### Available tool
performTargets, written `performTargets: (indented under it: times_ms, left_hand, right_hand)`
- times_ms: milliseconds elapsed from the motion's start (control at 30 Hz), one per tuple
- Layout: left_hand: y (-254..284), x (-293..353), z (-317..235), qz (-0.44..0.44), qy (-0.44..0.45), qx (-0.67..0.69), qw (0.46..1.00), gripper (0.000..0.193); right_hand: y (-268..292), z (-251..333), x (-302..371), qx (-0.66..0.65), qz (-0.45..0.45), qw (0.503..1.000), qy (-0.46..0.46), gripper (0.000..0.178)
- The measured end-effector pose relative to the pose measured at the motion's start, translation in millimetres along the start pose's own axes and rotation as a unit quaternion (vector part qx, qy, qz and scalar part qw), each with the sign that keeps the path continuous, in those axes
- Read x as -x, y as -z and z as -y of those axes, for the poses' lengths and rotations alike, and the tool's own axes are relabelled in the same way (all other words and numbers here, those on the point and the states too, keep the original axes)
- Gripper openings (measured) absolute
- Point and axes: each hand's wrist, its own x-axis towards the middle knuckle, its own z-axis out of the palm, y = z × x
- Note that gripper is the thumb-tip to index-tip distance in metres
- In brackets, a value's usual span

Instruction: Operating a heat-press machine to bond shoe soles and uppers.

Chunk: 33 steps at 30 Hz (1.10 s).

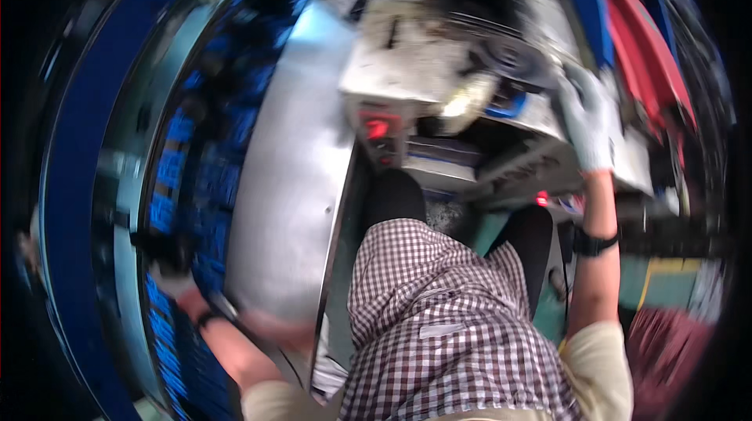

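My left hand [174,280], in a pale glove, reaches out to the far left over a strip of blue material. A black object [163,249] lies right at its fingertips; blur hides whether the fingers grip it. My right hand [589,115] wears a white glove and rests along the right side of a worn, pale machine [423,68]. Its fingers are stretched out, with nothing seen in them. A dark round fixture [513,61] sits on the machine near that hand, beside a shiny yellowish piece [470,104].
A bare metal tabletop [294,162] lies between my left arm and the machine. Red buttons [377,129] are on the machine's front. Blurred dark shapes [196,108] lie on the blue strip [168,162]. Blue and red bins [642,45] stand at right. My knees are under the machine.
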Motion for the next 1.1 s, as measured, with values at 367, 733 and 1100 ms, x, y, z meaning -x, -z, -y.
performTargets:
  times_ms: [367,733,1100]
  left_hand:
    - [-358,167,42,0.349,0.239,0.147,0.894,0.071]
    - [-573,180,58,0.483,-0.17,-0.187,0.838,0.106]
    - [-752,152,26,0.44,-0.527,-0.224,0.692,0.067]
  right_hand:
    - [13,190,8,-0.476,0.304,0.814,0.133,0.094]
    - [15,98,-115,-0.613,0.269,0.718,-0.19,0.047]
    - [-80,90,-193,0.156,0.264,0.951,-0.041,0.081]
